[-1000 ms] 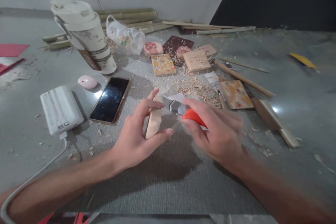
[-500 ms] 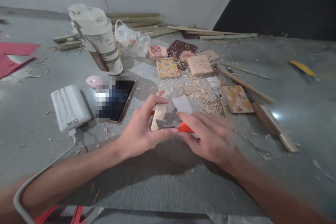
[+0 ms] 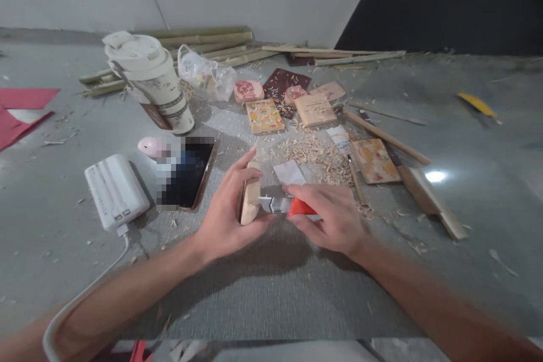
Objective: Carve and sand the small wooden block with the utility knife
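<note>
My left hand [image 3: 229, 203] is closed around a small pale wooden block [image 3: 251, 199], held on edge above the grey table. In my right hand [image 3: 328, 215] is a utility knife [image 3: 302, 207] with an orange-red handle, its grey blade pointing left. The blade tip meets the near side of the block, close to my left thumb; whether it is cutting in, I cannot tell. Just beyond my hands lie a small white card [image 3: 289, 173] and a heap of wood shavings [image 3: 326, 155].
On the left stand a power bank [image 3: 116, 191] with a cable running over my left forearm, a phone [image 3: 193, 175] and a lidded cup [image 3: 155, 82]. Carved blocks [image 3: 316, 109] and bamboo sticks [image 3: 203, 42] lie at the back. A cleaver [image 3: 424, 192] rests on the right.
The block has turned more upright and shifted slightly left and down. The knife blade has drawn back from across its face to its right side. The whole view has tilted a little.
</note>
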Action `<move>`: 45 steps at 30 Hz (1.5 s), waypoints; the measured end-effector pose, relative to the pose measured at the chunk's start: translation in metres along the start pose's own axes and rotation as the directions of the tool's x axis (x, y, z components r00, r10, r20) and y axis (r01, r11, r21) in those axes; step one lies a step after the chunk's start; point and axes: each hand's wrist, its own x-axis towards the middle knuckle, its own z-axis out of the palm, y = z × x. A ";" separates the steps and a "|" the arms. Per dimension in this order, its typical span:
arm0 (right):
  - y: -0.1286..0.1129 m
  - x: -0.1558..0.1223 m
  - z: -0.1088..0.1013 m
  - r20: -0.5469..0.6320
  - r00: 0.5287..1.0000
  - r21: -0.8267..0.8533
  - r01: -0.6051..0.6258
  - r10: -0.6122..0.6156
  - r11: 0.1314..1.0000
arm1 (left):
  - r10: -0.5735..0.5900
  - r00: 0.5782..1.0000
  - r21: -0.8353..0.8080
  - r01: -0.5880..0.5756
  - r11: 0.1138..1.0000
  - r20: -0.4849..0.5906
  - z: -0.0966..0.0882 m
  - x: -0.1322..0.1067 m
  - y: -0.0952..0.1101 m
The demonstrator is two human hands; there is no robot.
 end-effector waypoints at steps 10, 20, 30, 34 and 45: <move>0.011 0.001 0.019 -0.012 0.996 0.099 -0.087 0.089 0.991 | 0.035 0.999 0.040 -0.033 0.999 -0.034 0.008 0.002 -0.009; 0.011 0.004 0.019 0.027 0.995 0.121 -0.097 0.095 0.988 | -0.031 0.980 0.165 0.065 0.984 -0.198 0.001 0.009 -0.017; 0.013 0.004 0.015 0.112 0.994 0.135 -0.009 -0.006 0.991 | -0.004 0.990 0.221 0.036 0.975 -0.142 0.008 0.009 -0.015; 0.015 0.003 0.014 0.115 0.993 0.098 0.017 -0.029 0.995 | -0.005 0.989 0.199 0.036 0.979 -0.151 0.009 0.010 -0.014; 0.008 0.005 0.015 0.040 0.998 0.033 0.043 -0.044 0.999 | 0.036 0.969 0.145 0.000 0.989 -0.243 0.013 0.010 -0.021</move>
